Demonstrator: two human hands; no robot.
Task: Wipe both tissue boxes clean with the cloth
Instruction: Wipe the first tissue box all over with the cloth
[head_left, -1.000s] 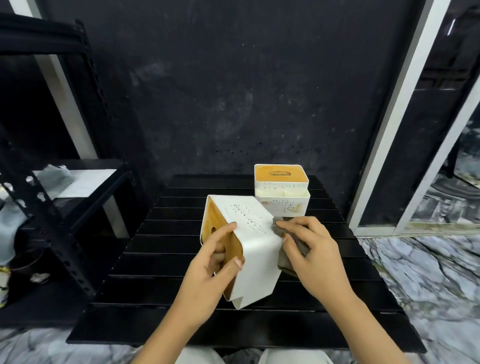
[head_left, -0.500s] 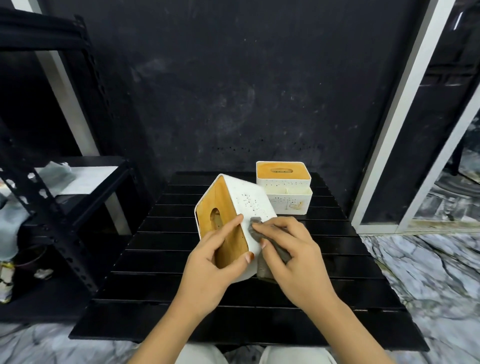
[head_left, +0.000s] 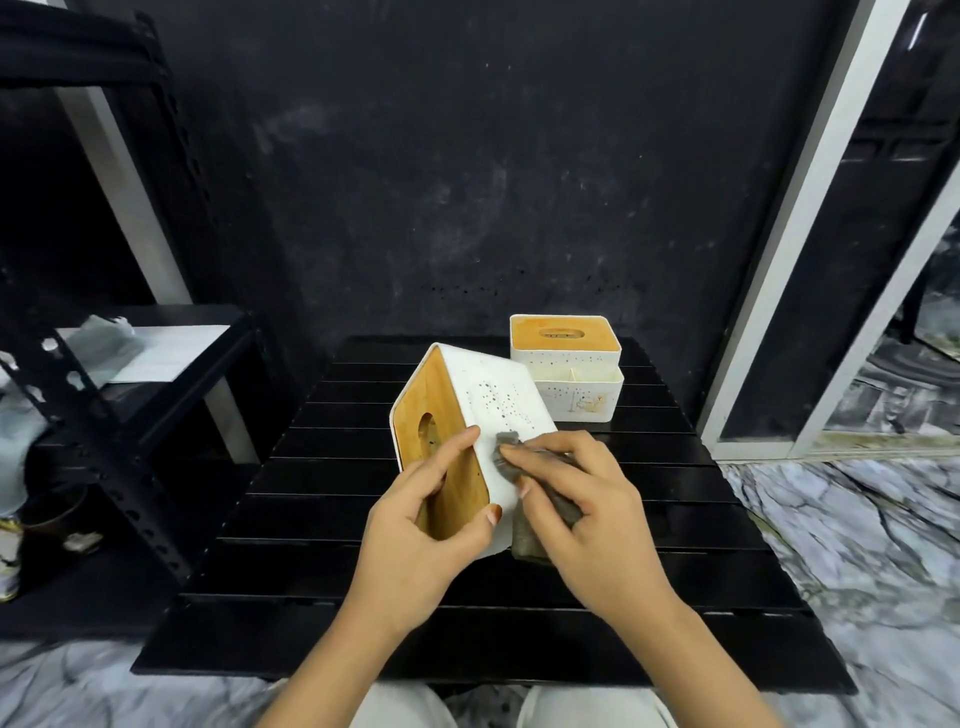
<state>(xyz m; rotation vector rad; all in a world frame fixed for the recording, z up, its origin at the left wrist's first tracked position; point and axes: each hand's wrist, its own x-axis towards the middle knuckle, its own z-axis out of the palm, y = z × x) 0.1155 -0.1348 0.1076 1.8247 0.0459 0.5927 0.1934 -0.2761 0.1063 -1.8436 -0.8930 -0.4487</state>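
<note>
A white tissue box with a wooden lid is tilted on its side above the black slatted table, lid facing left. My left hand grips its near end, thumb on the white wall and fingers on the wood. My right hand presses a grey cloth against the box's white side. A second white tissue box with a wooden lid and a front compartment stands upright at the back of the table, untouched.
A black metal shelf rack stands to the left with paper and cloth on it. A black wall rises behind the table. A white-framed glass door is on the right. The floor is marbled.
The held box has been turned so its wooden lid faces left and toward me. My right hand with the cloth slid from the far end of the white side toward the near end.
</note>
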